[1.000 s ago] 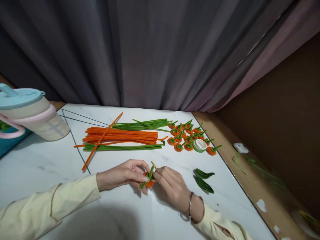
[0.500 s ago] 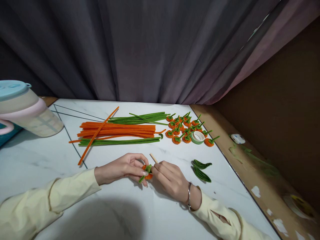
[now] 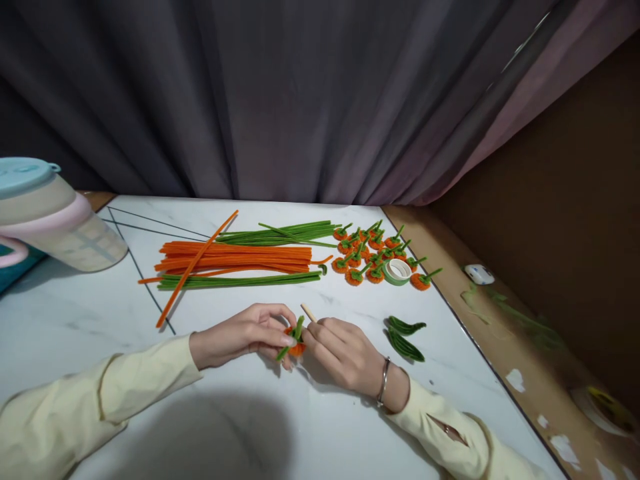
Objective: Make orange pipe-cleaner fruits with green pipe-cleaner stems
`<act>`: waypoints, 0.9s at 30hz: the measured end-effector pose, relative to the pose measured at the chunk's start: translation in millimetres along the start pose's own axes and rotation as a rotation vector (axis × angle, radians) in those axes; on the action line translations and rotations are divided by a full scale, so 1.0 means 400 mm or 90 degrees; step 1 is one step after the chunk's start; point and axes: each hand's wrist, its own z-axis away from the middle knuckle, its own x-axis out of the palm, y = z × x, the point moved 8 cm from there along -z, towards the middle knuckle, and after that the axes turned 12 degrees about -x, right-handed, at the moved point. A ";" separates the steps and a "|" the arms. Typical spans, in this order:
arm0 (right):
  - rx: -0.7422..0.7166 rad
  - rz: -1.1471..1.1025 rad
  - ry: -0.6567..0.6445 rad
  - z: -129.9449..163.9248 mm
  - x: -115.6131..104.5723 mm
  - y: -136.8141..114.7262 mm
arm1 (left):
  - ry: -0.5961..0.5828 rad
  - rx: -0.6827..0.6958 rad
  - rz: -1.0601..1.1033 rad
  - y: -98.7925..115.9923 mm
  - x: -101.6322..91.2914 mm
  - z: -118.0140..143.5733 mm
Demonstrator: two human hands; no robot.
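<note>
My left hand (image 3: 255, 333) is closed, its thumb and fingers pinching a small orange pipe-cleaner fruit (image 3: 299, 349) with a green top. A green strand sticks up from it and another points down to the left. In my right hand (image 3: 340, 350) a thin wooden stick (image 3: 308, 312) is gripped, its upper end poking out above the fingers. The stick's lower end is hidden. The right fingertips meet the fruit's right side. Two dark green pipe-cleaner leaves (image 3: 406, 337) lie to the right of that hand.
Orange pipe cleaners (image 3: 240, 257) and green pipe cleaners (image 3: 250, 281) lie behind my hands. Several finished orange fruits (image 3: 354, 276) surround a tape roll (image 3: 397, 271) at the back right. A large lidded cup (image 3: 65, 227) stands at left, a white gadget (image 3: 479, 274) beyond the right edge.
The green strand on the fruit now stands more upright between my fingers. My right hand has shifted slightly to the right. The view has shifted a little.
</note>
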 end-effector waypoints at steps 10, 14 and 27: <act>-0.027 0.007 -0.029 -0.010 -0.001 -0.006 | 0.022 -0.010 0.002 -0.003 0.001 0.001; 0.003 -0.015 -0.058 -0.018 -0.002 0.003 | 0.037 0.006 -0.010 -0.002 -0.001 0.003; 0.200 -0.198 -0.130 -0.034 -0.023 0.033 | 0.138 0.132 -0.200 0.029 0.039 0.043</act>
